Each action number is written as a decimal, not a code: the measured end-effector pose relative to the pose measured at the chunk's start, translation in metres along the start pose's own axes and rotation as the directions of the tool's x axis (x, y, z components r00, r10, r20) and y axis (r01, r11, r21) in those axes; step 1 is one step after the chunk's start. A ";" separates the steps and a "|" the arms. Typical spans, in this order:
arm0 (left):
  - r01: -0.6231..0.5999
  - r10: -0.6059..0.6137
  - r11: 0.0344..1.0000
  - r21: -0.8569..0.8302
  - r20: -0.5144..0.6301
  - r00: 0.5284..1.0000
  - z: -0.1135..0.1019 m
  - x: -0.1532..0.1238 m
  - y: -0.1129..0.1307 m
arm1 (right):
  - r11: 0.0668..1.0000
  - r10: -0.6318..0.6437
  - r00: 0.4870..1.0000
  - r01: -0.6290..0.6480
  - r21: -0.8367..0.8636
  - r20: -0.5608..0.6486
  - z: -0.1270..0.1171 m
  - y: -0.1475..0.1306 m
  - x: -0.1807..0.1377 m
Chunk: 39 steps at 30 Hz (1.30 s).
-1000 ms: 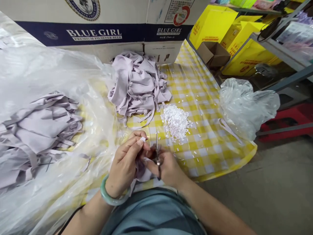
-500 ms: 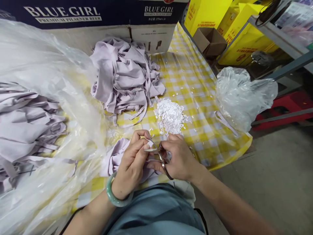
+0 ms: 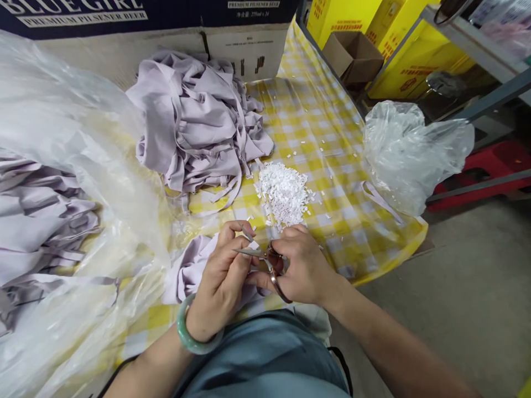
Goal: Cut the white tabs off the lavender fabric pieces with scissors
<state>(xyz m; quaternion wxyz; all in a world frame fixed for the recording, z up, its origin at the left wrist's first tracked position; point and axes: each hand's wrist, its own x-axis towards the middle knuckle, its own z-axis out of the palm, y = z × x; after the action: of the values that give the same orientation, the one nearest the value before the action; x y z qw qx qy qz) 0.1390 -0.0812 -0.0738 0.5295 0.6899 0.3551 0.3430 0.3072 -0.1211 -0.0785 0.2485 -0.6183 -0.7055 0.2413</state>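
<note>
My left hand, with a green bangle at its wrist, pinches a small white label between thumb and fingers. Lilac cloth lies bunched beneath that hand; whether the label is joined to it is hidden. In my right hand is a pair of scissors, its copper-coloured handles looped around the fingers. The scissor blades are spread, one on either side of the label and close to the left fingertips. Just beyond both hands sits a pile of small white label pieces.
A heap of lilac cloth pieces with straps lies ahead, and another lilac heap at left beside clear plastic sheeting. A crumpled plastic bag sits at the right edge of the yellow checked tablecloth. Cartons stand behind.
The scissor blades have spread wider and reach further left around the label. Both hands keep nearly the same place, while the view has shifted slightly.
</note>
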 end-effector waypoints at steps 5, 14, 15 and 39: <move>0.017 -0.017 1.000 -0.002 -0.015 1.000 0.003 0.000 -0.003 | 1.000 0.025 1.000 -0.026 -0.013 -0.016 0.000 0.002 -0.003; -0.014 0.013 1.000 0.007 0.086 0.996 0.018 0.010 -0.004 | 0.995 0.079 0.992 -0.085 -0.060 -0.101 -0.002 0.018 -0.023; -0.012 0.011 1.000 0.007 0.105 0.994 0.020 0.012 -0.004 | 0.993 0.088 0.990 -0.096 -0.068 -0.112 -0.002 0.020 -0.026; 0.209 -0.181 0.804 0.557 -0.106 0.978 -0.087 -0.055 -0.006 | 0.981 0.021 0.974 0.023 0.192 -0.226 0.031 -0.005 -0.015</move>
<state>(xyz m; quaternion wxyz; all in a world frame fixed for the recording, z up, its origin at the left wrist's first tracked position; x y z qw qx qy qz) 0.0364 -0.0843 -0.0670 0.3254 0.7669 0.5220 0.1828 0.2847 -0.1372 -0.0994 0.3865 -0.6143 -0.6461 0.2364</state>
